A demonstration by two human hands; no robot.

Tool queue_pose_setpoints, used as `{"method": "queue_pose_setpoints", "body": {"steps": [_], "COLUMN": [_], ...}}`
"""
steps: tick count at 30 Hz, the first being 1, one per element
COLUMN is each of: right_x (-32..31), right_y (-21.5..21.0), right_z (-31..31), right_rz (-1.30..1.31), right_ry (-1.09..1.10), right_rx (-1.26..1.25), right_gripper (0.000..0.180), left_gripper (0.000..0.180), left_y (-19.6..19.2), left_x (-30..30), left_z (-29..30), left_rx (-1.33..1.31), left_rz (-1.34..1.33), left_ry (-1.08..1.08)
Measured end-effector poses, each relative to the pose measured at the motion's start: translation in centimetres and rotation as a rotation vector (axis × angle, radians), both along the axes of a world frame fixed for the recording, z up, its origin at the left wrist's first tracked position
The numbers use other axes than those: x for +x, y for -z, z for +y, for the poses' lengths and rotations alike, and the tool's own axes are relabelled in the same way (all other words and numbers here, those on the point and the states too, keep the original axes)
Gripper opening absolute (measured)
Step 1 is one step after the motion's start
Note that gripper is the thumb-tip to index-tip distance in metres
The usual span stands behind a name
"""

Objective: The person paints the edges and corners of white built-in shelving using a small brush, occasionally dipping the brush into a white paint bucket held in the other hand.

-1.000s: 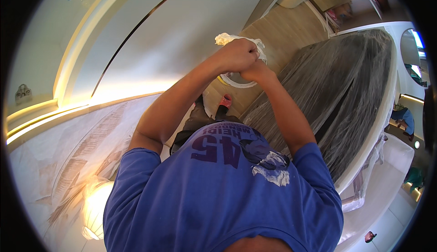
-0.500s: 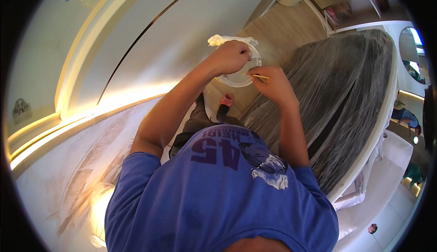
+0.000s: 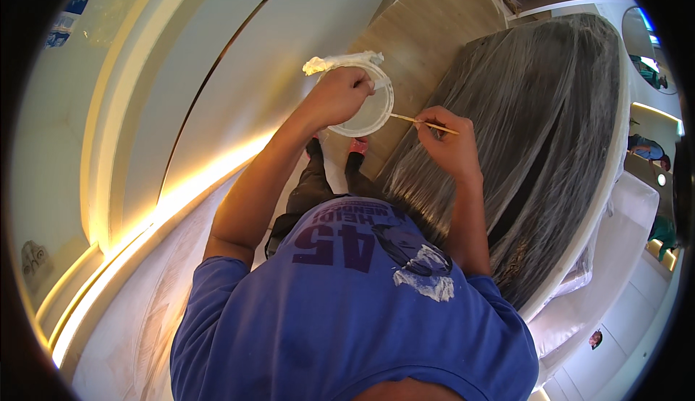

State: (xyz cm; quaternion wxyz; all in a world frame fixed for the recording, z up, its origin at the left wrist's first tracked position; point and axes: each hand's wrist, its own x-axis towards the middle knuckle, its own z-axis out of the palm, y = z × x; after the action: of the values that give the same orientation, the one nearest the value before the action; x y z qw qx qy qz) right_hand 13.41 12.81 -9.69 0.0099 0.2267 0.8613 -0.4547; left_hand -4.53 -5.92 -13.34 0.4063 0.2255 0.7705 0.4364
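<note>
My left hand [image 3: 337, 98] is closed on a round, whitish plastic tub [image 3: 367, 116], held out in front of me. The fingers curl at its inner side, near a small pale piece whose kind I cannot make out. A crumpled white cloth [image 3: 346, 61] lies along the far rim. In my right hand [image 3: 455, 145], pinched between thumb and fingers, is a thin paintbrush [image 3: 436, 127] with a wooden handle. It points left, and its tip is at or very close to the tub's right rim. How much the tub holds is hard to see.
On the right stands a large dark surface [image 3: 536, 111] wrapped in clear plastic film, beside a pale covered seat [image 3: 626, 220]. A smooth light wall panel [image 3: 289, 39] rises at the left, with a glowing light strip [image 3: 217, 176] along its base. Wood-look floor [image 3: 405, 39] lies ahead.
My hands have moved apart. The tub and left hand now sit further left in view, and the brush has drawn back to the right, showing more of its length.
</note>
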Motion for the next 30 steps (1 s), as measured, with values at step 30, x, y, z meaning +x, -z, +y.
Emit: {"method": "queue_pose_setpoints", "body": {"steps": [30], "right_x": [-7.1], "right_y": [-19.0], "right_z": [10.3], "right_rz": [1.087], "right_ry": [0.141], "right_rx": [-0.474], "right_gripper": [0.013], "left_gripper": [0.027], "left_y": [6.8], "left_x": [-1.4], "left_z": [-2.6], "left_rx": [0.174], "left_rz": [0.116], "left_ry": [0.096]}}
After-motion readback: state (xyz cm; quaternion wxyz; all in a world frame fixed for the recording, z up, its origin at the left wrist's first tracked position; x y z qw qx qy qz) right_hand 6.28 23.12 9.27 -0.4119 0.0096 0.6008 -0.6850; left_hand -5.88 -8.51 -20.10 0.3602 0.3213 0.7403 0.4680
